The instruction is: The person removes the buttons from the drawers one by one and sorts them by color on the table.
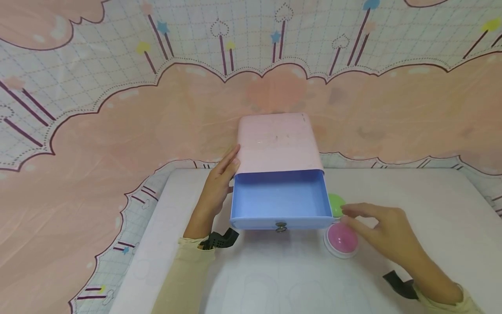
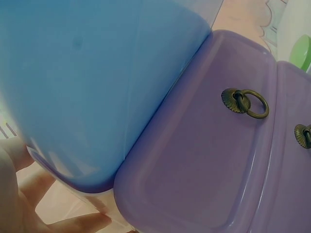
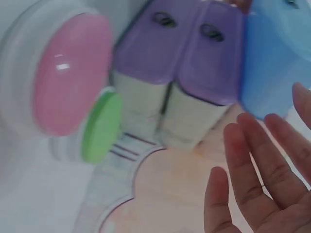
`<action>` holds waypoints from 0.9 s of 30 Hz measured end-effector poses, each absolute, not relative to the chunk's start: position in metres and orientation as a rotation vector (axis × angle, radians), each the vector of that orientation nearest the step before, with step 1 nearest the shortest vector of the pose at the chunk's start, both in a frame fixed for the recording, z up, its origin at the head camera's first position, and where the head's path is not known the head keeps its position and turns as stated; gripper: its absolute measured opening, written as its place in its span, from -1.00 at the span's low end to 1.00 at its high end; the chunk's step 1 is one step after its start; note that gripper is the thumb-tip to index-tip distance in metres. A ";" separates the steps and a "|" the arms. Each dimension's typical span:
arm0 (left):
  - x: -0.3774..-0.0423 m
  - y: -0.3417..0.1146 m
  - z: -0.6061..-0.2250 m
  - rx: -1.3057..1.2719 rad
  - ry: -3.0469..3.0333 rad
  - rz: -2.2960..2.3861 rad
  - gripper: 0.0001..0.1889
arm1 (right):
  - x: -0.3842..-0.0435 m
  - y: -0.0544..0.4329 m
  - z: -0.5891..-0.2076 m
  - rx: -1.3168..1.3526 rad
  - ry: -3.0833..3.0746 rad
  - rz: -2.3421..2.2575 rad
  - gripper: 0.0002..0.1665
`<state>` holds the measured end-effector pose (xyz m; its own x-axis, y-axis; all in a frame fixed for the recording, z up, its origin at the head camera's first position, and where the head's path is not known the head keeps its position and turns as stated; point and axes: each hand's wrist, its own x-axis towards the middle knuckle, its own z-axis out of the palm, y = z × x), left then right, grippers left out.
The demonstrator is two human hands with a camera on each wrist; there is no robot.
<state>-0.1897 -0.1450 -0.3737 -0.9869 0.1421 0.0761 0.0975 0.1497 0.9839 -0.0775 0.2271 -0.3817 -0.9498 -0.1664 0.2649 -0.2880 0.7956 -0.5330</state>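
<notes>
A small chest of drawers with a pink top [image 1: 278,141] stands on the table, its blue top drawer [image 1: 280,196] pulled out toward me. Two purple drawer fronts [image 2: 194,131] with brass ring pulls lie below it, pushed in. My left hand [image 1: 215,187] rests with extended fingers along the chest's left side. To the right of the blue drawer is my right hand [image 1: 386,226], its fingers loosely extended and holding nothing. Nearest to it are a round container with a pink lid [image 1: 343,237] and, partly hidden behind the drawer, one with a green lid [image 1: 336,205].
The white table [image 1: 274,279] reaches back to a wall covered by a patterned pink cloth [image 1: 188,117]. Both round containers stand close to the chest's right side. A black strap [image 1: 400,285] sits at my right wrist, another [image 1: 221,239] at my left.
</notes>
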 end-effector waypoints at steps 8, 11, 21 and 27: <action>-0.190 -0.144 -0.373 0.242 2.359 2.014 -0.48 | -0.071 0.219 -0.360 0.384 -2.709 1.003 -0.72; -0.190 -0.144 -0.373 0.238 2.358 2.017 -0.48 | -0.071 0.215 -0.357 0.415 -2.692 1.041 -0.75; -0.190 -0.144 -0.372 0.240 2.367 2.007 -0.48 | -0.074 0.203 -0.359 0.634 -2.523 1.168 -0.69; -0.190 -0.145 -0.372 0.247 2.358 2.015 -0.48 | -0.075 0.198 -0.360 0.674 -2.474 1.199 -0.68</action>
<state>-0.1897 -0.1447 -0.3723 -0.9869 0.1402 0.0798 0.1007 0.1489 0.9837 -0.0750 0.1984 -0.3599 -0.8413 -0.2766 0.4644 -0.5359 0.5390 -0.6498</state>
